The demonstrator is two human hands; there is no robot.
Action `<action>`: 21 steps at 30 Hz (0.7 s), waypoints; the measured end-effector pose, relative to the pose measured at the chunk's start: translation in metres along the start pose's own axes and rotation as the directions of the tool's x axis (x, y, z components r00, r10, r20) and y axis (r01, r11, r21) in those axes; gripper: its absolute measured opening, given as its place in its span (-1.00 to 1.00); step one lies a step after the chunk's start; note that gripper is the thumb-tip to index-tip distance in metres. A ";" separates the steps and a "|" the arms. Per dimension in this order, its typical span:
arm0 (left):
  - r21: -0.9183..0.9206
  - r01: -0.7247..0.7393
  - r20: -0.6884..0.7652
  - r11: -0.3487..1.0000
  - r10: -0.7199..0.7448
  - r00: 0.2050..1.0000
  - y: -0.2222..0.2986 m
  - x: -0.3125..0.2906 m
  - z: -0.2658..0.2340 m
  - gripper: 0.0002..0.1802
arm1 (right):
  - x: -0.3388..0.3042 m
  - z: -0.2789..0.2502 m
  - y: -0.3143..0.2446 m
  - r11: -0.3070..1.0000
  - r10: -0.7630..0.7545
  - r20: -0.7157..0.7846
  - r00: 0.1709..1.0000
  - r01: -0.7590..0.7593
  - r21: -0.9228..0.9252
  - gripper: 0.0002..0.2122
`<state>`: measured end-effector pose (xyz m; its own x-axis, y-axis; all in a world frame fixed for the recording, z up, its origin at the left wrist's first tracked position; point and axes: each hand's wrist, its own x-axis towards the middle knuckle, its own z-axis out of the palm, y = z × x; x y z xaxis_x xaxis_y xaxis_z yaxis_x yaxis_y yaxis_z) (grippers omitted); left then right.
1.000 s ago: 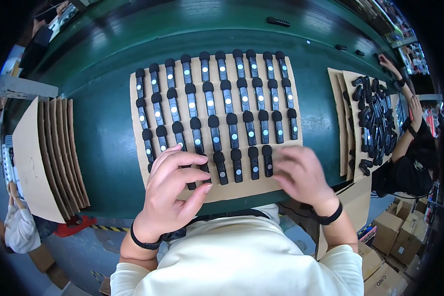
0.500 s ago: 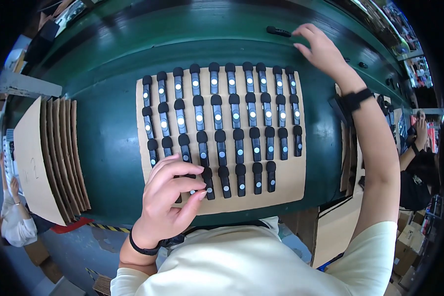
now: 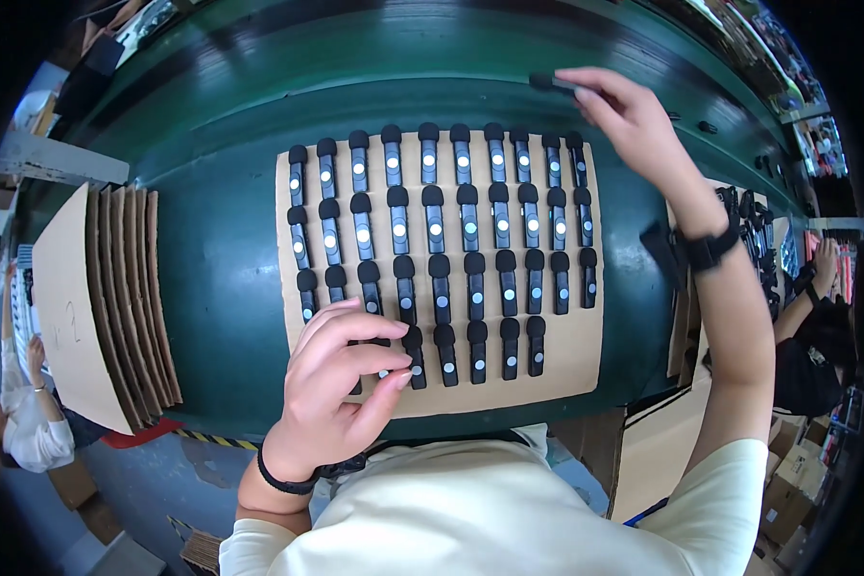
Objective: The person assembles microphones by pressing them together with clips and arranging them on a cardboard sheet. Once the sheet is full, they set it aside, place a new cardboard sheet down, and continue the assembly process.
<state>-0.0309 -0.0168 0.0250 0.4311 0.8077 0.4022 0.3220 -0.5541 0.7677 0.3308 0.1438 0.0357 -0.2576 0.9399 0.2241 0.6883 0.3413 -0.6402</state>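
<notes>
Beyond the far edge of the cardboard (image 3: 568, 367), the right hand (image 3: 634, 120) pinches a microphone (image 3: 541, 81) by its tail, so it could slip. The left hand (image 3: 334, 379), fingers narrowly parted, could bump lined microphones (image 3: 414, 343) near the cardboard's near-left corner.

The person wears a pale cream shirt (image 3: 480, 509) with 2 short, loose sleeves, the left sleeve (image 3: 259, 544) and the right sleeve (image 3: 725, 494); the cloth looks smooth, with soft folds down the front; the left hand (image 3: 341, 374) is bare, with 1 thin black wristband (image 3: 282, 483) below it; the right hand (image 3: 634, 120) is bare too, with 1 wider black strap (image 3: 716, 250) and a flat black block (image 3: 662, 254) sticking out beside that.
</notes>
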 end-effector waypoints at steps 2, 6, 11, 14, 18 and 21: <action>-0.008 -0.022 -0.003 1.000 0.022 1.000 0.001 0.001 0.001 -0.83 | -0.038 0.002 -0.038 0.941 0.105 0.099 0.990 -0.131 0.312 -0.75; -0.031 -0.060 0.017 0.998 0.060 0.998 0.009 0.004 0.001 -0.81 | -0.111 0.021 -0.113 0.824 0.120 0.191 0.974 -0.205 0.528 -0.76; -0.084 -0.088 0.065 0.993 0.093 0.994 0.024 0.012 0.008 -0.71 | -0.146 0.058 -0.145 0.887 -0.147 0.072 0.986 0.100 0.450 -0.77; -0.072 -0.107 0.116 0.992 0.115 0.987 0.027 0.013 0.010 -0.60 | -0.155 0.073 -0.153 0.880 -0.162 0.036 0.986 0.127 0.458 -0.71; -0.071 -0.083 0.156 0.994 0.093 0.983 0.021 0.005 0.011 -0.61 | -0.158 0.089 -0.157 0.861 -0.150 -0.064 0.987 0.162 0.481 -0.66; -0.092 -0.088 0.120 0.992 0.099 0.988 0.020 0.003 0.012 -0.64 | -0.159 0.094 -0.157 0.861 -0.138 -0.103 0.985 0.170 0.480 -0.66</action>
<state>-0.0133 -0.0274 0.0354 0.5586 0.7192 0.4133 0.2036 -0.6019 0.7722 0.2004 -0.0605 0.0317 -0.2788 0.8800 0.3846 0.2233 0.4489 -0.8652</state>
